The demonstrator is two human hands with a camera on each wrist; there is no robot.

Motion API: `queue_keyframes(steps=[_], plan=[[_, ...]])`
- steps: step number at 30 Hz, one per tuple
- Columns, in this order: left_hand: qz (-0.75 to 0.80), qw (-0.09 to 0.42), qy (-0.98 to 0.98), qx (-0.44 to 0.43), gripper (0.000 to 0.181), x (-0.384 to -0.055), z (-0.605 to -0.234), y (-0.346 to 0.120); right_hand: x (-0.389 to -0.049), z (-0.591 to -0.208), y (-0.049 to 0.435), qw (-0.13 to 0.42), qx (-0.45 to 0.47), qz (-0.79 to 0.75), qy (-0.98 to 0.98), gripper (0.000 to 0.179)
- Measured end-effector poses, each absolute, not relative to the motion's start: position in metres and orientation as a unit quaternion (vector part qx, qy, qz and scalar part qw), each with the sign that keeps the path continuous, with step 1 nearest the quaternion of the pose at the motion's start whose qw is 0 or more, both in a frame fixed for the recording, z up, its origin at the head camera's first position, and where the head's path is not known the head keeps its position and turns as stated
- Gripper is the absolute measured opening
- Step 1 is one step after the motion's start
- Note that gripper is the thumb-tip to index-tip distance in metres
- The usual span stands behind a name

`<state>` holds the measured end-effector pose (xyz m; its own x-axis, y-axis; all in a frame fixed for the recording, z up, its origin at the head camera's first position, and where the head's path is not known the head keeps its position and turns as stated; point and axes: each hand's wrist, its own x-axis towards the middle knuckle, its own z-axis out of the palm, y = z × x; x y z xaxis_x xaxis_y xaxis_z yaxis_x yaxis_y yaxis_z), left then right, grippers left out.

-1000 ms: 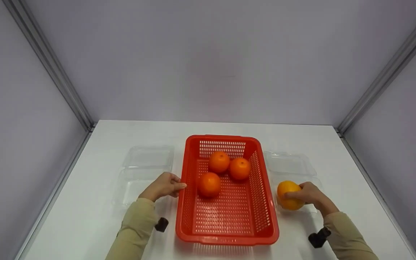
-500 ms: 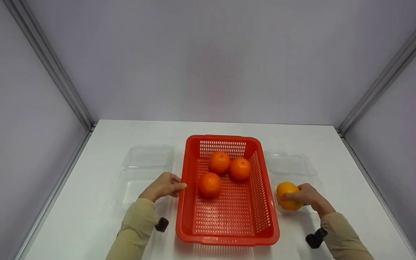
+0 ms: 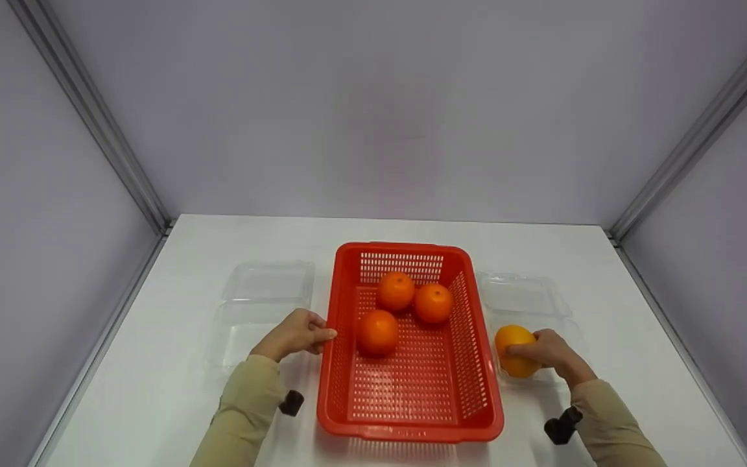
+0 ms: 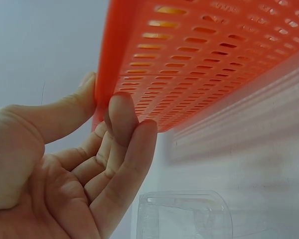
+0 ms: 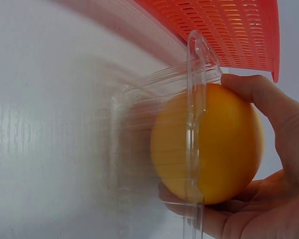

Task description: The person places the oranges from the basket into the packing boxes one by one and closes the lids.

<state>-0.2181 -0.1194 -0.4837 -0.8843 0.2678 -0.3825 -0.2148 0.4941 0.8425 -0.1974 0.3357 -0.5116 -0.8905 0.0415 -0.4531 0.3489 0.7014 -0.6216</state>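
Note:
My left hand (image 3: 292,336) pinches the left rim of a red plastic basket (image 3: 412,431). In the left wrist view the thumb lies outside and the fingertips (image 4: 122,112) curl under the lip. Three deep-orange oranges lie in the basket: one orange (image 3: 377,332) toward the left, another orange (image 3: 395,290) and a third orange (image 3: 433,303) farther back. My right hand (image 3: 555,353) grips a yellower orange (image 5: 224,144) between thumb and fingers. The right wrist view shows that orange partly below the rim of a clear plastic clamshell box (image 5: 197,50), close over its floor.
Right of the basket, the clamshell's lid half (image 3: 521,295) lies folded back. A second clear clamshell (image 3: 270,282) lies opened on the left, partly behind my left arm. Both stand on a white table (image 3: 133,363) enclosed by pale panels (image 3: 380,117).
My right hand and the yellower orange have shifted slightly left within the right clamshell. The left hand keeps its hold on the basket rim.

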Motion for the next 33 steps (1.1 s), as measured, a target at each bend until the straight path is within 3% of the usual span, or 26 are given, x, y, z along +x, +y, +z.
queue_keyframes(steps=[9,33], plan=[[0.501,0.239,0.831,0.018,0.029,-0.219,-0.485,-0.119,-0.200,-0.514,0.336,0.207,0.113,-0.375,0.897,0.081],[0.505,0.234,0.830,0.012,0.031,-0.218,-0.485,-0.119,-0.214,-0.515,0.329,0.186,0.107,-0.387,0.897,0.080]])
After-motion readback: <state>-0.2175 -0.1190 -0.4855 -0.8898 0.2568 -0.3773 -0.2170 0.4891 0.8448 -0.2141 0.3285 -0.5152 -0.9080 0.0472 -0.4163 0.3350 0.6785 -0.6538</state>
